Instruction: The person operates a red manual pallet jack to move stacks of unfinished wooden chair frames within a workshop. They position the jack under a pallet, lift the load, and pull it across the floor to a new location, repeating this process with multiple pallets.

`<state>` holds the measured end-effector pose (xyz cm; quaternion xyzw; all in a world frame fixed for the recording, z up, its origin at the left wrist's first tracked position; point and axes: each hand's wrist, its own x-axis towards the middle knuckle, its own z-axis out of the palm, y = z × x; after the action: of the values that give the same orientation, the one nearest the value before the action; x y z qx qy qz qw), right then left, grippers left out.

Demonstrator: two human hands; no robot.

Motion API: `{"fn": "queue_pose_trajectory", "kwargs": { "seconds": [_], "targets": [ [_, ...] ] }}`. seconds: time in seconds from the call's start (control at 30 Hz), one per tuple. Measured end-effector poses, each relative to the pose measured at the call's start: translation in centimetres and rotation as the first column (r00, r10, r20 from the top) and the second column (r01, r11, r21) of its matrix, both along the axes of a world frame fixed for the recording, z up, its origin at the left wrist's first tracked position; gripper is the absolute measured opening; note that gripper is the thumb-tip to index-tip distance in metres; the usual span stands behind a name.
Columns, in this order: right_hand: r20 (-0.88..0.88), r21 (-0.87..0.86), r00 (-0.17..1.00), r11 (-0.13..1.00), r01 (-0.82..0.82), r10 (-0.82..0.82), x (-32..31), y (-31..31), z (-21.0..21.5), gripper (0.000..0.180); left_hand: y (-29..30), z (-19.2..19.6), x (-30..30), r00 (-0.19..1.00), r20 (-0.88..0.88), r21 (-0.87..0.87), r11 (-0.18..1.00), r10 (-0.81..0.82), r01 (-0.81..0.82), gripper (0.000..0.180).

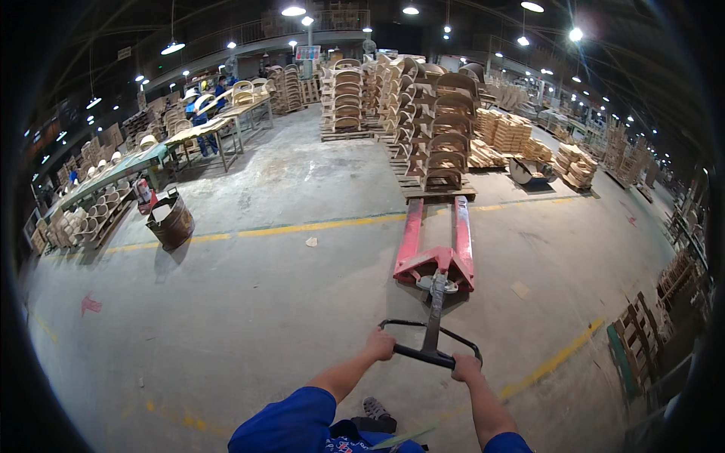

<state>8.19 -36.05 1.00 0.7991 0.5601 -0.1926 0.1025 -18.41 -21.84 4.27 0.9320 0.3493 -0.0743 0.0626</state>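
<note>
Floor (287, 317): open concrete, broad stretch left of pallet jack (434, 260); narrower lane along its right side.
Between forks (411, 230): strip of floor, closed at far end by near edge of pallet (439, 194) under tall wood stack (445, 140).
Handle loop (424, 354): gaps either side of shaft (433, 321).
Obstacles, floor's left side: rusty bin (175, 229); beyond it, worktop (215, 125).
Floor's right edge: upright slatted pallet (637, 337).
Far right: wood bundles (576, 167).
</note>
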Motion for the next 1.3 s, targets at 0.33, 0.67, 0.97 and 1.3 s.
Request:
{"fn": "queue_pose_trajectory", "kwargs": {
  "seconds": [0.33, 0.67, 0.97, 1.3],
  "targets": [
    [-0.087, 0.089, 0.996, 0.996, -0.006, 0.014, -3.0, -9.6, 2.0, 0.03, -7.0, -0.7, -3.9, 0.997, 0.046, -0.088, 0.994, -0.066, 0.069, 0.019],
    [-0.24, 0.249, 0.96, 0.965, -0.085, 0.146, -0.6, -15.7, 18.0, 0.029, -11.1, 11.2, -6.2, 0.961, 0.276, -0.218, 0.972, -0.022, 0.085, 0.02],
    [-0.295, 0.849, 0.909, 0.517, 0.108, 0.295, 4.0, -17.2, 24.5, 0.03, -10.7, 20.6, -4.2, 0.665, 0.746, 0.063, 0.998, -0.027, -0.029, 0.024],
    [-0.151, 0.963, 0.988, -0.225, 0.148, 0.001, -4.3, -19.6, 15.6, 0.027, -3.8, 16.4, -2.7, 0.199, 0.916, 0.401, 0.827, -0.349, -0.393, 0.024]
  ]
}}
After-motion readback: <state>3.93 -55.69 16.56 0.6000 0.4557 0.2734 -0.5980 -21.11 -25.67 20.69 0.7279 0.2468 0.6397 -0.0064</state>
